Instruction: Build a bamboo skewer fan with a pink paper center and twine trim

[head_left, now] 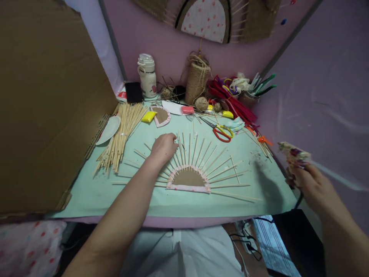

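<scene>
A half-round cardboard piece [188,178] edged with pink-and-white fabric lies flat, straight side towards me. Thin wooden sticks [215,156] fan out from its curved edge like rays. Over the upper left of this fan is my left hand [165,147], its fingers curled and closed at one of the sticks; the fingertips are partly hidden. Raised off the table at the far right, my right hand [311,181] grips what looks like a glue gun [294,154] covered in patterned material, with a dark cord below. It is well apart from the fan.
A bundle of sticks [121,134] and a white plate [108,130] lie left, beside a tall cardboard panel [49,107]. Scissors [220,132], a yellow packet [148,116], a twine roll [197,79] and a bottle [148,77] are behind. A power strip [249,240] sits below the table.
</scene>
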The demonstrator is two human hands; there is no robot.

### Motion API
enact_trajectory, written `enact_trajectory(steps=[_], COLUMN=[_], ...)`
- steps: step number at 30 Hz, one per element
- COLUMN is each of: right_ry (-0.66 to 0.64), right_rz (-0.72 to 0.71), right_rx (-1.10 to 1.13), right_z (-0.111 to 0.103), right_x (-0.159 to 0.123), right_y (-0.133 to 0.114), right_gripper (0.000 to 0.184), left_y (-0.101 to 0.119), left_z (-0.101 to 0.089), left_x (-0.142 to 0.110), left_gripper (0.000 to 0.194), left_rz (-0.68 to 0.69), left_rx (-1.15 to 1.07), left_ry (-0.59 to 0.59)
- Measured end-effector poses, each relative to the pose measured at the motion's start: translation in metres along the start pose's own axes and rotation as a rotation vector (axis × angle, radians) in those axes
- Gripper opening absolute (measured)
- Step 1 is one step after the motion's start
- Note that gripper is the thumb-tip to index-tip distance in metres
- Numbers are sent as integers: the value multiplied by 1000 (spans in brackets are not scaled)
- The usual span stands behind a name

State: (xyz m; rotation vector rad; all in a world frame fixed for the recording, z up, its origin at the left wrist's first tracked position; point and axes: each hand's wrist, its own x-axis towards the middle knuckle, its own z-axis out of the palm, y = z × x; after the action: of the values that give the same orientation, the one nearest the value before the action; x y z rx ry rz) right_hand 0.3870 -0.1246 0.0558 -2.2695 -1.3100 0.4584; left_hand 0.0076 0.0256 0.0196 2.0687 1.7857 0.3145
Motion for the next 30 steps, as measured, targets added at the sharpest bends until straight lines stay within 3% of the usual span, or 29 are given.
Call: enact_trajectory(steps=[2, 5, 11, 14, 21, 30], right_ry=[32, -17, -686, -870, -938, -958], right_rz=[129, 222, 79, 56, -37, -18], right_rx=[318, 469, 403, 374, 326, 279], right_z=[-2, 0, 34, 58, 91, 106], right_x=[-20, -49, -84, -84, -72, -62], right_y=[-17, -43, -94, -117, -145, -143], right_gripper=[23, 24, 39, 42, 41, 47], left_y=[0, -1, -4, -4, -2, 3], left_z=[0, 1, 5, 6, 5, 0], left_x=[0, 1, 2, 3, 2, -6], left_gripper=[36, 36, 36, 33, 30, 32], left_rz=[-7, 9, 47, 50, 47, 19], left_rx=[3, 9, 14, 11, 14, 18], left_ry=[-13, -20, -11, -9, -16, -52])
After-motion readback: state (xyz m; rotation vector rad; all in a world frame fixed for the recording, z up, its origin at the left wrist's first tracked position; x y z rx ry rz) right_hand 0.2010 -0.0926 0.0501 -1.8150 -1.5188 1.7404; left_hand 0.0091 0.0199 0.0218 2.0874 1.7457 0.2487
